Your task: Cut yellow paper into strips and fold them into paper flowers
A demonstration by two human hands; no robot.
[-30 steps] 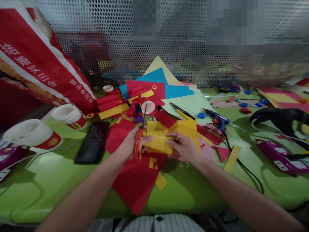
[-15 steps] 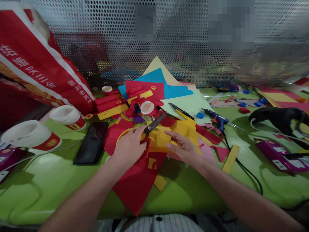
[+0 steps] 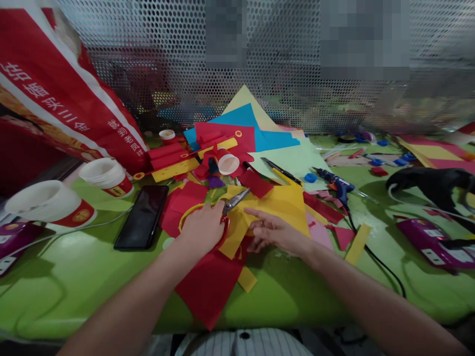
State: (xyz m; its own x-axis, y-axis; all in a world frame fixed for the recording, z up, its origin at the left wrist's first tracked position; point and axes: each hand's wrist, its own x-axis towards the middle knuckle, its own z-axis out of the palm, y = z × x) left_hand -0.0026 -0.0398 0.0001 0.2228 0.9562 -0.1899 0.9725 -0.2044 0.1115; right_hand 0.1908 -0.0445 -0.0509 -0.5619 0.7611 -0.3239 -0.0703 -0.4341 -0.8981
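My left hand (image 3: 203,226) is wrapped around a pair of scissors (image 3: 237,199) with red and yellow handles. Their blades point away to the upper right, over yellow paper (image 3: 285,205). Beside the blade, my right hand (image 3: 276,233) has its index finger stretched out and the others loosely bent, with nothing visible in it. It hovers at the near edge of the yellow paper, close to a yellow flap (image 3: 232,242). Beneath both hands lies a large red sheet (image 3: 211,291), with a small yellow scrap (image 3: 247,280) on its right edge.
A black phone (image 3: 142,217) and paper cups (image 3: 48,205) are on the left. Behind lie red and yellow paper rolls, a utility knife (image 3: 282,170) and coloured sheets. A glue gun (image 3: 336,183), its cable and a purple power strip (image 3: 432,242) are on the right.
The scissor blades have dropped lower over the yellow paper. My right hand has moved slightly left and down. A yellow flap now reaches over the red sheet, and a dark red piece shows more fully behind.
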